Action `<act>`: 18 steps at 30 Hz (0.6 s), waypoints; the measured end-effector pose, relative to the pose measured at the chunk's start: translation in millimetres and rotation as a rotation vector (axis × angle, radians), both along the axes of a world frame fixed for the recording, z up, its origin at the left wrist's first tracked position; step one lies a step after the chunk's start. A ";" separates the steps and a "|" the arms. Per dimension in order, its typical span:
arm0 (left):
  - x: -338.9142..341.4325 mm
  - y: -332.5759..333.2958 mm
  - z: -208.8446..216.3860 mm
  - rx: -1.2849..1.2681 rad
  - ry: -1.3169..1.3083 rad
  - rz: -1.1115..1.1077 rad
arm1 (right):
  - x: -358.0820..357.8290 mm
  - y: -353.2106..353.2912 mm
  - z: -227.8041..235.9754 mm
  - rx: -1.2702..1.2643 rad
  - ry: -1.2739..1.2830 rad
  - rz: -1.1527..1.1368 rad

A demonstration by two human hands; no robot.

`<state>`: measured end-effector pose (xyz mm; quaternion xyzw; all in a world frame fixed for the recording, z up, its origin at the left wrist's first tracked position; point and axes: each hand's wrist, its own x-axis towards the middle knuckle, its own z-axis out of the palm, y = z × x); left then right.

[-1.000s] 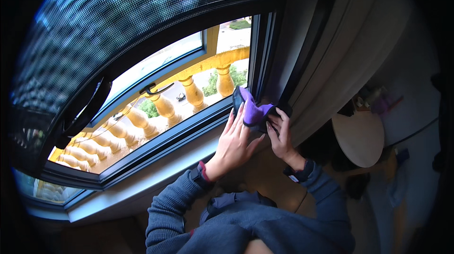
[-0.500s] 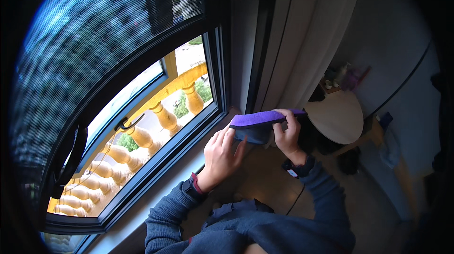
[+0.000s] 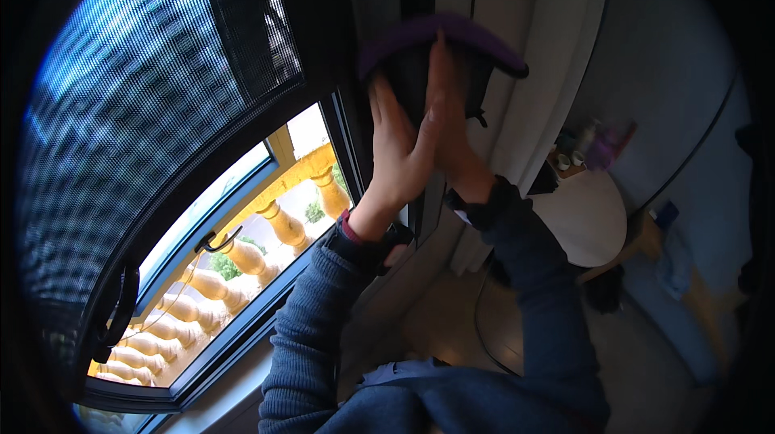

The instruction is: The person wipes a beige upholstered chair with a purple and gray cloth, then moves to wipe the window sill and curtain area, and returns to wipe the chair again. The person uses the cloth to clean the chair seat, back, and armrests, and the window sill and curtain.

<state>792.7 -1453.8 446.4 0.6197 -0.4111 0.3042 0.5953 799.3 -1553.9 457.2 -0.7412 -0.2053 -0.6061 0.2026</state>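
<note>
A purple plush-looking pad with a dark back is held up in front of the dark upright of the window. It bows upward, its ends lower than its middle, and a small dark tab sticks out below it on the right. My left hand supports the pad's dark side near its left part, fingers pointing up. Beside it, my right hand grips the middle, one finger reaching up to the purple edge. The two hands touch or overlap at the left thumb. Some fingertips are hidden behind the pad.
To the left stands a dark-framed window with a mesh screen; its opening shows yellow balusters outside. A pale curtain hangs to the right. Beyond it are a round-ended light table and small items.
Both hands have lifted the pad upward and away from me. The right hand has moved in from the pad's right end to its middle, next to the left. The pad now bows more.
</note>
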 end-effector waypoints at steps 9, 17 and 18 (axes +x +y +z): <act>-40.9 17.6 -161.7 0.308 0.380 0.035 | -28.0 3.0 -253.8 0.042 0.315 -0.116; -69.3 38.1 -205.8 0.736 0.568 0.164 | -74.2 22.7 -351.2 0.599 1.069 0.404; -72.1 41.8 -205.2 0.758 0.534 0.183 | -81.3 26.5 -352.9 0.593 1.029 0.367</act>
